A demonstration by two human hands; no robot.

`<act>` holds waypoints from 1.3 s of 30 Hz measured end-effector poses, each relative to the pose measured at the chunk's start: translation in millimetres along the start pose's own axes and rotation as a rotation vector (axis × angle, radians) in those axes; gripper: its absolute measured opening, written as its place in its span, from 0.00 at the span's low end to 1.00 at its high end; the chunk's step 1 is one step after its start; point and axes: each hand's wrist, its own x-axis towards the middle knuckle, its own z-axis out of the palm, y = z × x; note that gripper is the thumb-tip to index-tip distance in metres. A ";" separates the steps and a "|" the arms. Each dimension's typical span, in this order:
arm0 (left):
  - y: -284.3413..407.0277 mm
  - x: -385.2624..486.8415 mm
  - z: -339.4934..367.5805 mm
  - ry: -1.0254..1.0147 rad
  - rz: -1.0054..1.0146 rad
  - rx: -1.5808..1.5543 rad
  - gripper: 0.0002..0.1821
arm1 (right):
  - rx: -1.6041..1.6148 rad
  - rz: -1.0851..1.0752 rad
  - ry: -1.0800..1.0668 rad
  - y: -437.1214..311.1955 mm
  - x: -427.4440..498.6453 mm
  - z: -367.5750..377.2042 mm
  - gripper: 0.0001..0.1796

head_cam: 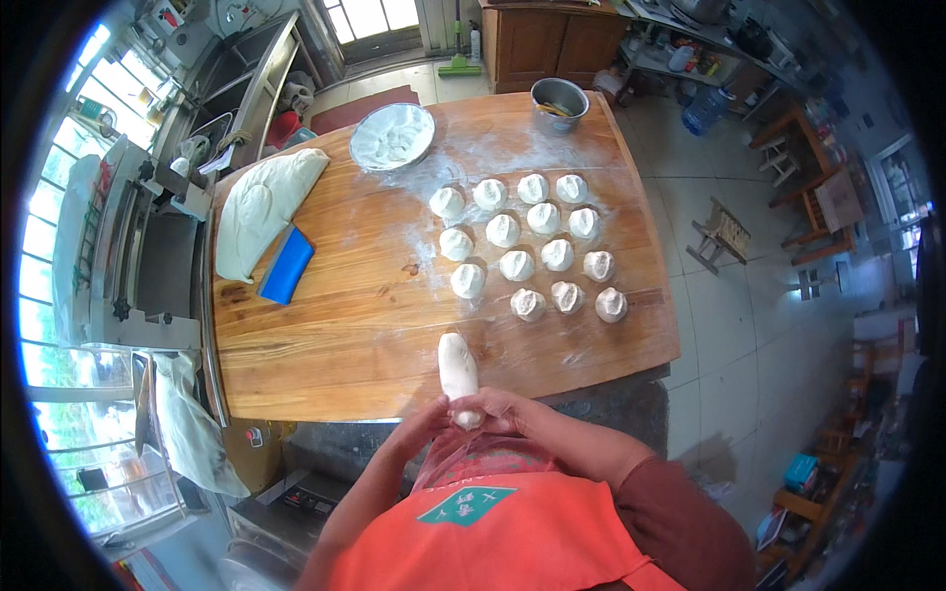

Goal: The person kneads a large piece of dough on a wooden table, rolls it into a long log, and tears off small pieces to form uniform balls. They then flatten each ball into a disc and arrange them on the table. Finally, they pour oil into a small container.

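A long roll of white dough (457, 363) lies on the wooden table near its front edge, its near end in my hands. My right hand (491, 408) grips that end, with a small dough knob showing beneath the fingers. Against the roll's left side rest the fingers of my left hand (434, 415); whether they grip it cannot be told. Beyond the roll, several round dough pieces (516, 265) stand in uneven rows on the floured wood. At the left lies a large slab of dough (255, 203), with a blue dough scraper (287, 266) beside its lower edge.
A bowl of flour (392, 137) and a metal pot (559, 106) with something yellowish inside stand along the far edge of the wooden table (347, 310). A metal dough-rolling machine (148, 273) adjoins the table's left side. A small stool (720, 235) is on the tiled floor to the right.
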 end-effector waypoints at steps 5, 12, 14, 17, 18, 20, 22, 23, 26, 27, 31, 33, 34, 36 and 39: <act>-10.7 11.6 9.1 -0.415 0.075 -0.253 0.30 | -0.138 0.158 -0.217 -4.1 -7.1 21.3 0.21; 8.0 44.2 12.0 0.168 0.500 -0.094 0.19 | -0.637 -0.143 0.154 -25.6 -13.4 63.2 0.26; 10.9 55.1 2.3 0.195 0.520 -0.027 0.18 | -0.842 -0.212 0.094 -25.2 -18.0 72.6 0.20; 11.4 53.0 -11.0 0.089 0.383 -0.240 0.17 | -0.965 -0.308 -0.261 -22.8 -29.2 75.8 0.13; 11.6 49.0 -14.7 0.101 0.277 -0.280 0.18 | -0.968 -0.386 -0.317 -27.3 -28.5 73.6 0.15; 14.3 40.4 -19.4 0.236 0.190 -0.242 0.24 | -0.840 -0.706 -0.014 -41.5 -28.5 61.9 0.17; 18.8 35.7 -21.2 0.018 0.294 -0.518 0.26 | -1.017 -1.055 0.650 -62.8 -16.2 49.2 0.23; 22.9 36.7 -22.3 0.117 0.217 -0.598 0.27 | -1.225 -1.220 0.847 -79.7 -8.1 39.0 0.27; 31.1 43.2 -18.9 0.237 0.085 -0.723 0.29 | -1.557 -1.464 1.050 -93.0 4.8 14.3 0.35; 31.7 44.2 -14.8 0.250 0.084 -0.666 0.29 | -1.561 -1.506 1.096 -88.3 7.5 9.8 0.38; 19.0 29.0 15.2 0.449 0.097 -0.226 0.25 | -1.149 -1.060 0.722 -32.5 8.5 7.7 0.34; 8.0 12.5 33.1 0.200 0.285 0.376 0.21 | -0.675 -0.513 0.425 -9.6 5.9 6.0 0.28; 1.9 4.9 41.7 0.004 0.509 0.561 0.22 | -0.401 -0.292 0.257 0.0 3.2 4.7 0.23; 2.0 -7.1 39.2 0.032 0.421 0.791 0.22 | -0.181 -0.222 0.244 6.9 -1.5 -1.2 0.21; 6.1 -11.2 27.4 0.147 0.212 0.538 0.27 | -0.125 -0.199 0.228 11.3 -9.7 -7.3 0.19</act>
